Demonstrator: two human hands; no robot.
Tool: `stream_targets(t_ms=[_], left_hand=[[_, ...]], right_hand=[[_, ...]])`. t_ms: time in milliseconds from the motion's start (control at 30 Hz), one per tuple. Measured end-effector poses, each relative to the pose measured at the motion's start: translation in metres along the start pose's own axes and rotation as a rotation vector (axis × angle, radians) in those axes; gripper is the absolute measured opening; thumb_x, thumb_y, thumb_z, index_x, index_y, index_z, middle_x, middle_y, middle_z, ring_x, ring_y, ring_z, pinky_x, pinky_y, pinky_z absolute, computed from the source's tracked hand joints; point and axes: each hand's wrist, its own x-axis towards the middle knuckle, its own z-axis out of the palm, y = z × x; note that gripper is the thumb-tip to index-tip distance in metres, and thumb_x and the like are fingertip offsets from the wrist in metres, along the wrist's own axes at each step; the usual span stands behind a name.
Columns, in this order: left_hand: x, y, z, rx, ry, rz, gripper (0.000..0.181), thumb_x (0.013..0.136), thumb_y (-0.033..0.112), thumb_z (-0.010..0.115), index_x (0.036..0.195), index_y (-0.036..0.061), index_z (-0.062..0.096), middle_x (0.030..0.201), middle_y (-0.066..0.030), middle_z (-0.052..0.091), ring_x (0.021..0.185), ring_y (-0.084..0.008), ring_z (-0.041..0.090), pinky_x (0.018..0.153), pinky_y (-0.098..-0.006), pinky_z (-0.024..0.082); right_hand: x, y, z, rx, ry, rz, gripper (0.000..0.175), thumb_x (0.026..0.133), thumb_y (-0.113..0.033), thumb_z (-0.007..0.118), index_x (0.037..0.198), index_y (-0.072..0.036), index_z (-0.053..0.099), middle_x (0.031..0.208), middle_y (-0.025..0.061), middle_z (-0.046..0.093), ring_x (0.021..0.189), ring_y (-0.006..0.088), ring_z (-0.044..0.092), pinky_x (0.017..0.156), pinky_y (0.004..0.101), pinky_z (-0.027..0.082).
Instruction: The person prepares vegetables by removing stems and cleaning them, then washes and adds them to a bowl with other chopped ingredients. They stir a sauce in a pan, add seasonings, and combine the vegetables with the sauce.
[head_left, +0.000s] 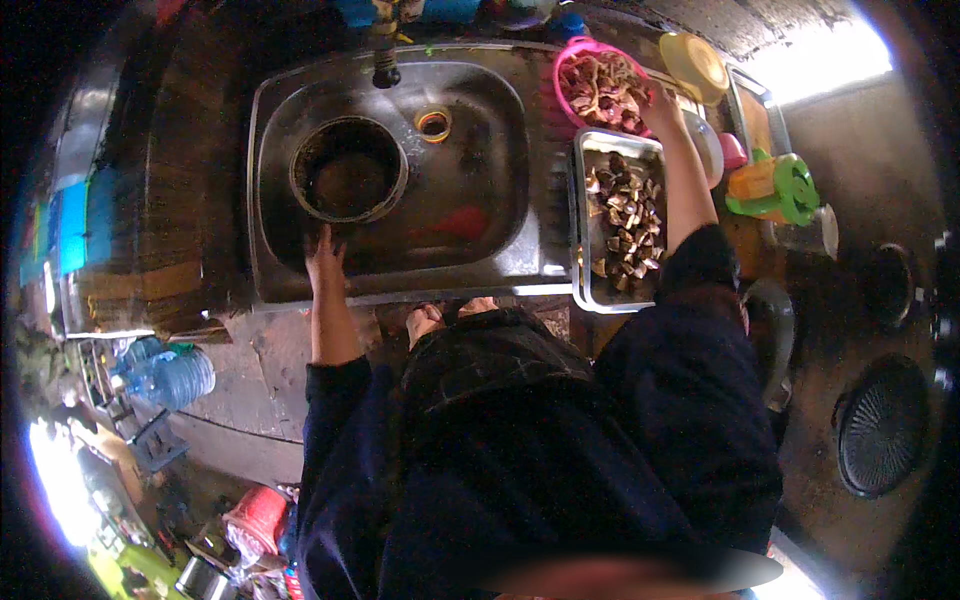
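In the head view my left hand (325, 253) is in the near left part of a metal sink (480, 97), its fingers spread by the near rim of a round dark pot (349, 171); no object shows in it. Reaching forward on the right, my right hand (660, 109) is at the right edge of a pink plastic basket (570, 112) full of what looks like raw meat pieces (604, 84). Its fingertips are partly hidden, so its grip is unclear. Just nearer than the basket lies a metal tray (584, 289) with many cut brown and pale chunks (626, 225).
A faucet (385, 71) overhangs the sink's far edge; a small striped ring-like item (433, 124) sits below it. Right of the tray stand a yellow container (694, 67), a pink cup (732, 151) and a green-lidded jug (772, 187). A blue water bottle (176, 379) lies at left.
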Motion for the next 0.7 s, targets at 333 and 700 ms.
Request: stream_targets(t_ms=[333, 700], left_hand=[[-0.075, 0.012, 0.013, 0.505, 0.109, 0.339, 0.042, 0.082, 0.009, 0.052, 0.122, 0.0058, 0.041, 0.116, -0.0158, 0.046, 0.1, -0.0241, 0.054, 0.084, -0.0331, 0.045], [-0.074, 0.004, 0.026, 0.925, 0.175, 0.439, 0.039, 0.083, 0.025, 0.048, 0.119, 0.0117, 0.045, 0.117, -0.0114, 0.051, 0.112, -0.033, 0.043, 0.093, -0.0416, 0.037]], right_hand=[[-0.206, 0.043, -0.033, 0.006, -0.16, 0.457, 0.043, 0.078, -0.025, 0.054, 0.111, -0.001, 0.042, 0.103, 0.0259, 0.052, 0.096, 0.0407, 0.051, 0.08, 0.0454, 0.043], [-0.243, 0.093, 0.029, 0.459, -0.149, 0.705, 0.054, 0.079, -0.042, 0.057, 0.111, 0.0, 0.048, 0.099, 0.014, 0.058, 0.087, 0.0251, 0.055, 0.078, 0.0345, 0.042]])
